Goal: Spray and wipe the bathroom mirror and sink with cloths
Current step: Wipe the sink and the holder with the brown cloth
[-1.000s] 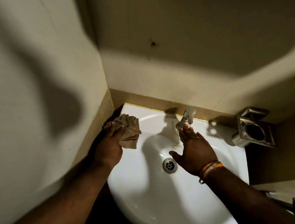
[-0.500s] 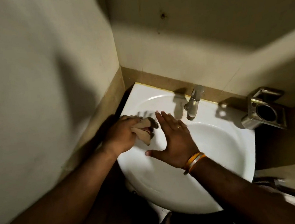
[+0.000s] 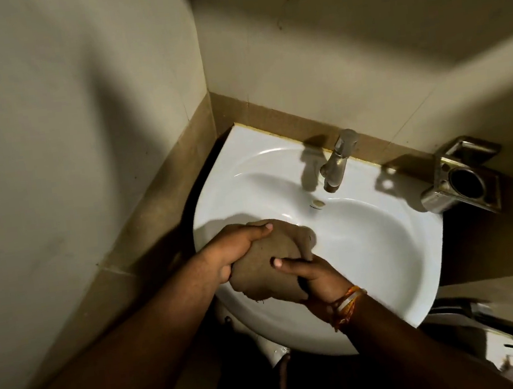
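A white sink (image 3: pixel 383 262) is fixed in a wall corner, with a metal tap (image 3: pixel 337 163) at its back rim. A bunched brown cloth (image 3: pixel 267 265) lies over the sink's left front part. My left hand (image 3: pixel 234 250) grips the cloth from the left, fingers curled over its top. My right hand (image 3: pixel 310 271) holds it from the right, the thumb pressed on the cloth, bangles on the wrist. The drain is hidden behind the cloth and hands. No mirror or spray bottle is in view.
A metal wall holder (image 3: pixel 460 179) with a round opening hangs right of the sink. A chrome fitting (image 3: pixel 503 324) sticks out at lower right. Beige walls meet just behind the sink's left corner, with a brown tile band (image 3: pixel 167 211) at rim height.
The cloth came down from the sink's back left rim to its left front. My right hand left the tap, crossed the basin and took hold of the cloth too.
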